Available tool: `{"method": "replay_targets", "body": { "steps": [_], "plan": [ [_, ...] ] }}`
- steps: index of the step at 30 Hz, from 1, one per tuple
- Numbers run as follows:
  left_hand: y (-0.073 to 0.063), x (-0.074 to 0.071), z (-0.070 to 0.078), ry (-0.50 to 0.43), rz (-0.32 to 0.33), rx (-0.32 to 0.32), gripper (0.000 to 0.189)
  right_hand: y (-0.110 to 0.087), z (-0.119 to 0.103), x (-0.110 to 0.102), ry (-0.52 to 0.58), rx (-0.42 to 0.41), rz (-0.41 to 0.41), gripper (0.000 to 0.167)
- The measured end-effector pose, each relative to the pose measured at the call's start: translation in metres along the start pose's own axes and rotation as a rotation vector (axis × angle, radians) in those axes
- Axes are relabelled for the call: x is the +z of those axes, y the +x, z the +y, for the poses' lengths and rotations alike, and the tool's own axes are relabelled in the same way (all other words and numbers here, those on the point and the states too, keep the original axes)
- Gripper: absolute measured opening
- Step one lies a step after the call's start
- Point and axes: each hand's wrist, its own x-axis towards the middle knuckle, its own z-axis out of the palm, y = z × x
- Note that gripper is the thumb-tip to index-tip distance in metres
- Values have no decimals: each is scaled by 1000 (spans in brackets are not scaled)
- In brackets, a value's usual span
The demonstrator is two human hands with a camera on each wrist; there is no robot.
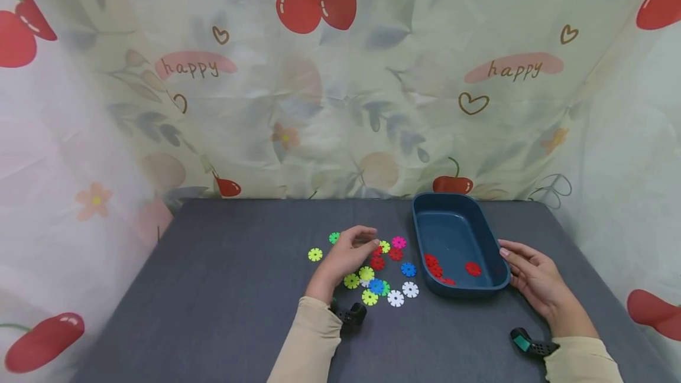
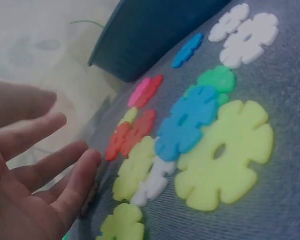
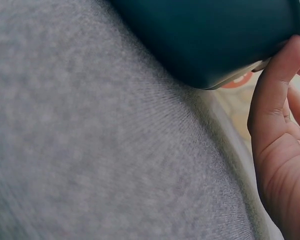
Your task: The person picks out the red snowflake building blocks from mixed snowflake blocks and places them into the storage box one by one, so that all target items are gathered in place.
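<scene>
My left hand hovers over a scatter of flat, flower-shaped plastic discs, its fingers loosely bent and nothing held in them. Close to its fingertips lie red discs and a yellow-green disc. In the left wrist view, the left hand shows a gap between thumb and fingers, beside a blue disc overlapping a large yellow-green disc. My right hand touches the right side of a dark blue bin. Its thumb reaches the rim in the right wrist view. Several red discs lie inside the bin.
White discs, a blue disc and a pink disc lie just left of the bin. A lone yellow-green disc is at the pile's left. Grey cloth covers the table; a printed curtain hangs behind.
</scene>
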Motion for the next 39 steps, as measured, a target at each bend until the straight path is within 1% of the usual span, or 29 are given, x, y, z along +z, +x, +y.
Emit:
{"method": "replay_targets", "body": {
  "steps": [2, 5, 7, 10, 15, 18, 22, 29, 34, 39],
  "plan": [
    [0, 0, -1, 31, 9, 10, 41, 0, 0, 0, -1, -2, -5, 28],
    [2, 2, -3, 90, 18, 42, 37, 0, 1, -1, -1, -8, -10, 29],
    [3, 4, -4, 139, 16, 71, 36, 0, 1, -1, 1, -10, -14, 29],
    [4, 7, -5, 207, 1, 97, 39, 1, 2, -1, 7, -12, -15, 29],
    [4, 10, -5, 284, -23, 111, 48, 1, 1, -1, 9, -12, -15, 29],
    [5, 9, -5, 309, -23, 108, 49, 0, 0, -1, 6, -12, -13, 29],
    [4, 7, -4, 310, -28, 98, 47, 0, -1, -1, 3, -12, -12, 29],
    [1, 2, -1, 228, -47, 60, 37, 0, -2, -1, 0, -3, -8, 29],
    [2, 0, -2, 217, -49, 70, 28, 0, -1, -1, 1, -2, -1, 29],
    [2, -1, -4, 209, -61, 80, 23, -1, -1, 0, 3, -5, 0, 29]
  ]
}}
